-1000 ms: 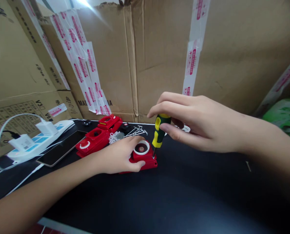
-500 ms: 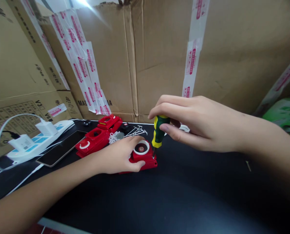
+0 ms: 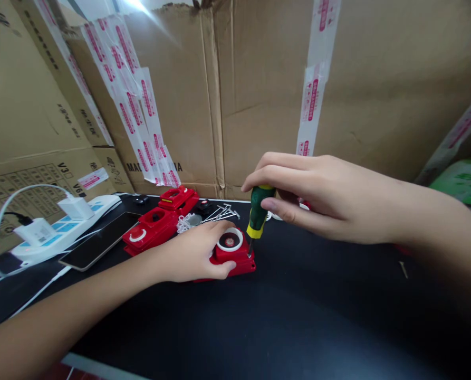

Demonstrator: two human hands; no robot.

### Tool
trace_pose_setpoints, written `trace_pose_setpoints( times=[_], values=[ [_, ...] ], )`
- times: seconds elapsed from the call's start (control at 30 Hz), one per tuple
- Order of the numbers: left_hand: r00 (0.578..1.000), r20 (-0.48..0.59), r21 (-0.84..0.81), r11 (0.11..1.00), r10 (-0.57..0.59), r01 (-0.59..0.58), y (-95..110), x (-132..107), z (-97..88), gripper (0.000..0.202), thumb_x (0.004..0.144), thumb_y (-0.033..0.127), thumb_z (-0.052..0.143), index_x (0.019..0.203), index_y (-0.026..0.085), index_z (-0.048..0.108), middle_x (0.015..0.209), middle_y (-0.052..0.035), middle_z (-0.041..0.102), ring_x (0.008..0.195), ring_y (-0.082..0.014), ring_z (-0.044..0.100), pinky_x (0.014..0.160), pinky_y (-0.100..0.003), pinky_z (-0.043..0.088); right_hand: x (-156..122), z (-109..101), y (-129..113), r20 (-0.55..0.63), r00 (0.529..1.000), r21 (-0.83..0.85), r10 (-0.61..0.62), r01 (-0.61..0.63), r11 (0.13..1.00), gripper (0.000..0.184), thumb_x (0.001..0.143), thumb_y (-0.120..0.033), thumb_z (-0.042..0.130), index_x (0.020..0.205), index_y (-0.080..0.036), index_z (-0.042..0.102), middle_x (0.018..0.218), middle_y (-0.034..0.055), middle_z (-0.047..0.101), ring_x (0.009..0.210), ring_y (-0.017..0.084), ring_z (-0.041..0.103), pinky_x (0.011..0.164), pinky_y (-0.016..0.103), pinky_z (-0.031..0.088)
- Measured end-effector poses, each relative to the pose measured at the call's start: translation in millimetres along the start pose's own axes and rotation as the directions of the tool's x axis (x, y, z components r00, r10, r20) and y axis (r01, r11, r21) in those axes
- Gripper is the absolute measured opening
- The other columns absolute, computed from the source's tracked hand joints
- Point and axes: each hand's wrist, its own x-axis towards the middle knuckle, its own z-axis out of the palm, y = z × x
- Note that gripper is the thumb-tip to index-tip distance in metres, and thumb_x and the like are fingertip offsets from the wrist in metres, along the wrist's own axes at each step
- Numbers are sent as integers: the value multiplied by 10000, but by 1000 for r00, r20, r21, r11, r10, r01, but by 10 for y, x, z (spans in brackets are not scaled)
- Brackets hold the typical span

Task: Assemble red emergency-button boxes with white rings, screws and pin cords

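Note:
My left hand [image 3: 201, 250] is closed around a red plastic housing [image 3: 243, 261] that lies on the black tabletop, with a white ring [image 3: 240, 236] and dark centre on its top. In my right hand [image 3: 314, 198] is a screwdriver [image 3: 258, 211] with a green and yellow handle, gripped between thumb and fingers. It stands nearly upright, its tip down at the housing's right corner, where a small screw head seems to sit. Just behind the left hand lie several T-shaped metal pieces [image 3: 223, 212] and a bundle of white cord [image 3: 185, 224].
More red housings [image 3: 152, 229] stand to the left. A phone [image 3: 101, 243] and a white power strip [image 3: 67, 224] with plugged-in chargers are farther left. A loose screw [image 3: 403, 269] lies at right. Cardboard walls [image 3: 259, 95] enclose the back and left of the table [image 3: 278, 322].
The screwdriver handle has turned in my right hand, showing more green, and my fingers have shifted slightly. My left hand and the red housing have stayed put.

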Motion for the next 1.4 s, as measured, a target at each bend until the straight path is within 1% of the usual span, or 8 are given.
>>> trace_pose_setpoints(
  times=[0.13,0.4,0.6,0.7,0.9,1.03,1.2,1.4],
  values=[
    [1000,-3,22,1000,0,0,-5,-4,4,572,862,420,766,1368,221,589,1249,-118,716,1101,-338,709,984,-472,563,-7,-31,-18,-3,998,60,-57,57,997,285,1094,-262,463,1287,-156,643,1217,118,662,912,196,642,779,333,474],
    [1000,12,10,1000,10,-10,14,0,-15,559,870,407,760,1371,232,585,1282,-109,717,1131,-332,707,1019,-478,562,-5,48,-8,-76,995,-173,-60,46,984,296,1108,-365,500,1222,-170,692,1072,65,706,676,143,571,615,312,377],
    [999,20,16,1000,-27,26,-2,-5,-8,635,874,445,756,1433,217,559,1345,-129,703,1189,-352,697,1071,-499,546,-17,-53,-13,57,996,92,-71,66,994,348,1092,-248,495,1410,-206,633,1347,115,639,1020,200,674,840,323,510],
    [1000,17,22,1000,-17,17,-16,-9,-3,615,877,462,755,1411,214,580,1331,-134,703,1180,-352,698,1054,-493,552,-23,-115,-33,72,995,180,-75,61,982,344,1086,-222,499,1401,-209,635,1335,107,652,1119,211,651,909,324,517],
    [1000,14,26,999,-21,21,-2,-8,-6,639,872,464,755,1425,206,565,1291,-138,702,1148,-360,697,1032,-513,553,11,-40,-38,1,998,124,-61,60,990,334,1102,-279,485,1396,-201,621,1273,118,690,1065,235,673,872,366,520],
    [1000,15,11,1000,-26,26,22,-6,-18,608,867,429,753,1407,214,576,1285,-131,713,1140,-362,703,1027,-514,555,33,88,-12,-61,998,-33,-28,26,999,402,1117,-373,465,1409,-146,623,1215,148,696,918,234,679,718,352,478],
    [999,33,10,1000,1,-1,7,-8,-17,588,882,420,744,1413,235,573,1376,-117,684,1215,-355,679,1086,-506,530,24,68,5,15,1000,19,-1,1,1000,478,1117,-485,447,1420,-159,624,1215,134,698,900,221,677,727,337,484],
    [999,32,6,1000,-18,18,18,-8,-21,598,874,416,753,1404,206,571,1289,-126,716,1131,-347,700,1025,-500,558,-34,-118,12,23,999,140,-47,43,989,344,1053,-280,574,1381,-198,640,1278,118,668,1017,221,659,820,326,518]
  ],
)
